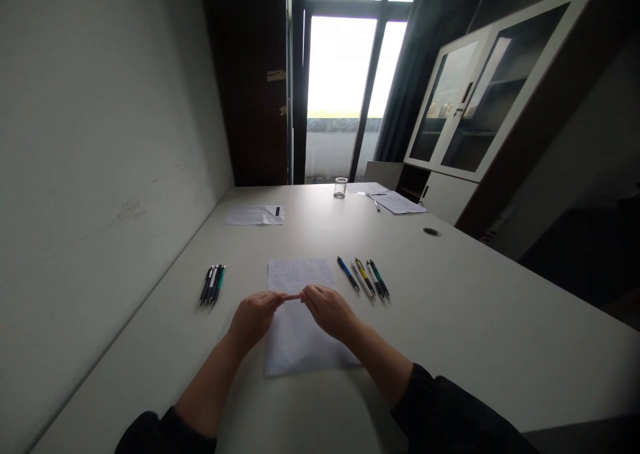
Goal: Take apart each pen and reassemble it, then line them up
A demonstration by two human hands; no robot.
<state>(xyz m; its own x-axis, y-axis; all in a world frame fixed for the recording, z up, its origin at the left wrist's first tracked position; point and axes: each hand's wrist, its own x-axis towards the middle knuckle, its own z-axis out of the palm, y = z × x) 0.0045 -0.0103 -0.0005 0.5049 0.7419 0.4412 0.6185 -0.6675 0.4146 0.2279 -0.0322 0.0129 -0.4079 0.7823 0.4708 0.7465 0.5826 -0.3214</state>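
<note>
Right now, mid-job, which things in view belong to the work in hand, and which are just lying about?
In hand or close by:
- thin reddish rod, between left hand and right hand
- paper beneath them
- left pens and right pens, probably

Apparently just lying about:
- glass
- far-left sheet
- far-right papers

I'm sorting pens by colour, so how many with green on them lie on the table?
2 that show: one green pen at the right edge of the left bunch, and a second green pen in the right group. Pens overlap, so more may be hidden.
</note>
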